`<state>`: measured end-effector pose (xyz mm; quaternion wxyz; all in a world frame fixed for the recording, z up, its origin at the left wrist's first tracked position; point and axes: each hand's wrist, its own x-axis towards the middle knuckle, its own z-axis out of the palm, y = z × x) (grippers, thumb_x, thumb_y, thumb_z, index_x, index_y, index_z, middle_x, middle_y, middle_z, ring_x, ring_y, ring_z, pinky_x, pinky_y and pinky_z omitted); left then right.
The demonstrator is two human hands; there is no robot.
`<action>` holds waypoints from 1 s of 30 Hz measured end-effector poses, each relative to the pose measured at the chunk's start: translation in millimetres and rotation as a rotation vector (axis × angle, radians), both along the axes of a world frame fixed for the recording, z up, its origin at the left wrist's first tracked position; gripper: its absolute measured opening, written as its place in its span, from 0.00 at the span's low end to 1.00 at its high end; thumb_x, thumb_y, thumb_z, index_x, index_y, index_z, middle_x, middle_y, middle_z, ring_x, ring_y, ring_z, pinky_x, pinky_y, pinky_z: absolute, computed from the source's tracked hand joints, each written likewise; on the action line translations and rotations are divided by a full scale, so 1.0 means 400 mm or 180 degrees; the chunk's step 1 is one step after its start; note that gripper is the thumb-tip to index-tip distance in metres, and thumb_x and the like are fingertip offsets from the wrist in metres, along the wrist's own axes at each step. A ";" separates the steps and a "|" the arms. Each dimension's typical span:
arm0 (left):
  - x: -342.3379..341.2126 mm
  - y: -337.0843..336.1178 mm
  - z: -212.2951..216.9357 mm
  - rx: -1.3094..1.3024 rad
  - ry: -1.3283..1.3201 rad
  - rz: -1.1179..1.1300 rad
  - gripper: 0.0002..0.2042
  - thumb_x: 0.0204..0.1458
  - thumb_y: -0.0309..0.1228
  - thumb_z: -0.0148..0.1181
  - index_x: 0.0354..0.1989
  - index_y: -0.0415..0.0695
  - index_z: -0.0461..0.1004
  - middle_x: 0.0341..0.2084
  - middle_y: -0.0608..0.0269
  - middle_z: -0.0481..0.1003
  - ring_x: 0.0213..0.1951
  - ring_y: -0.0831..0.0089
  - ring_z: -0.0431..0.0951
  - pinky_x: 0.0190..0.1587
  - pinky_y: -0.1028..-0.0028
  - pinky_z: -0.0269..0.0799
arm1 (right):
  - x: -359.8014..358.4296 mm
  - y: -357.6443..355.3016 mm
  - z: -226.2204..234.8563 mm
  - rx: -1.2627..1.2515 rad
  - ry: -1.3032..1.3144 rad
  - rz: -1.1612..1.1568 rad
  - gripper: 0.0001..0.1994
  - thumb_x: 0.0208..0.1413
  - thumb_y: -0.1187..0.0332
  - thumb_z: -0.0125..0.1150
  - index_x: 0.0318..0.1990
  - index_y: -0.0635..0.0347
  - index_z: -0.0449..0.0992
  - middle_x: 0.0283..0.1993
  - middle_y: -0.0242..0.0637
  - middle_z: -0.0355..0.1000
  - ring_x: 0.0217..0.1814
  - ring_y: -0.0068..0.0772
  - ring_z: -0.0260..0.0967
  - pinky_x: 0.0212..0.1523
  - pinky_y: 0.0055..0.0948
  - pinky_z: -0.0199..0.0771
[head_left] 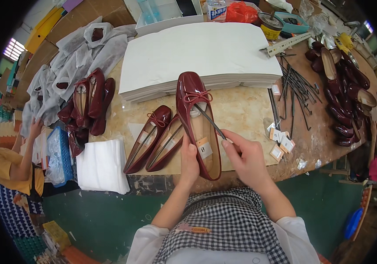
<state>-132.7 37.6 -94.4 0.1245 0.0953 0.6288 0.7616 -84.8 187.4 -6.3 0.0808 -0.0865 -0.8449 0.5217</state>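
Note:
My left hand [189, 163] is closed round the side of a dark red patent ballet flat [187, 87], toe pointing away from me. A bow sits on its front, and a paper tag [204, 148] lies on the insole. In my right hand [246, 157] is one end of a thin black shoe stick [209, 119], pinched between thumb and fingers. Its other end reaches into the shoe's toe, where the tip is hidden. Left of the held shoe, two matching flats lie side by side on the table, the left flat [161, 113] and the partly covered right flat [154, 166], each with a stick inside.
A tall stack of white paper [197, 48] stands beyond the shoes. Loose black sticks [295, 83], paper tags [280, 143] and a shoe heap [340, 99] lie right. More shoes [95, 99], folded white sheets [100, 167] and a blue basket [68, 154] are left, near another person [10, 165].

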 end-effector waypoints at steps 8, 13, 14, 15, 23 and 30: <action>0.047 0.056 -0.060 0.0284 0.0014 0.0265 0.34 0.61 0.56 0.34 0.67 0.42 0.49 0.56 0.56 0.66 0.56 0.68 0.68 0.57 0.67 0.64 | -0.023 -0.056 -0.082 0.1399 0.0772 -0.0093 0.15 0.55 0.72 0.57 0.50 0.64 0.74 0.17 0.42 0.68 0.15 0.36 0.67 0.20 0.31 0.66; 0.039 -0.054 -0.027 -0.0893 0.0192 -0.0252 0.26 0.52 0.40 0.58 0.55 0.38 0.65 0.39 0.52 0.73 0.44 0.57 0.74 0.48 0.60 0.70 | 0.032 0.000 -0.071 -0.0413 -0.0471 0.0517 0.19 0.58 0.72 0.55 0.57 0.64 0.70 0.32 0.40 0.78 0.26 0.20 0.70 0.28 0.22 0.70; 0.008 -0.092 0.038 -0.1980 0.1127 -0.0453 0.26 0.48 0.40 0.62 0.53 0.38 0.67 0.42 0.48 0.72 0.48 0.52 0.72 0.52 0.57 0.68 | 0.052 0.037 -0.057 -0.0486 -0.0355 0.0362 0.20 0.59 0.71 0.54 0.59 0.63 0.69 0.37 0.38 0.79 0.30 0.17 0.70 0.30 0.20 0.70; -0.007 -0.126 0.087 -0.3171 0.2462 -0.0023 0.27 0.43 0.41 0.64 0.50 0.39 0.70 0.50 0.41 0.66 0.57 0.45 0.62 0.61 0.49 0.56 | 0.067 0.074 -0.056 -0.0312 -0.0299 0.0091 0.19 0.60 0.70 0.53 0.59 0.61 0.68 0.41 0.32 0.78 0.31 0.16 0.67 0.32 0.18 0.70; -0.111 -0.271 0.063 -0.4230 0.1548 -0.0986 0.21 0.41 0.39 0.66 0.48 0.55 0.73 0.50 0.45 0.65 0.55 0.48 0.63 0.56 0.46 0.55 | 0.059 0.021 -0.081 0.0414 -0.0357 0.0282 0.15 0.59 0.72 0.53 0.52 0.63 0.74 0.34 0.34 0.78 0.30 0.17 0.69 0.25 0.19 0.63; -0.287 -0.351 0.329 -0.3671 0.2183 0.0395 0.11 0.43 0.29 0.60 0.37 0.44 0.79 0.33 0.52 0.78 0.41 0.56 0.75 0.45 0.62 0.69 | 0.094 0.203 -0.091 0.1389 0.0098 -0.0512 0.15 0.52 0.74 0.59 0.49 0.57 0.77 0.28 0.44 0.74 0.28 0.37 0.70 0.31 0.32 0.70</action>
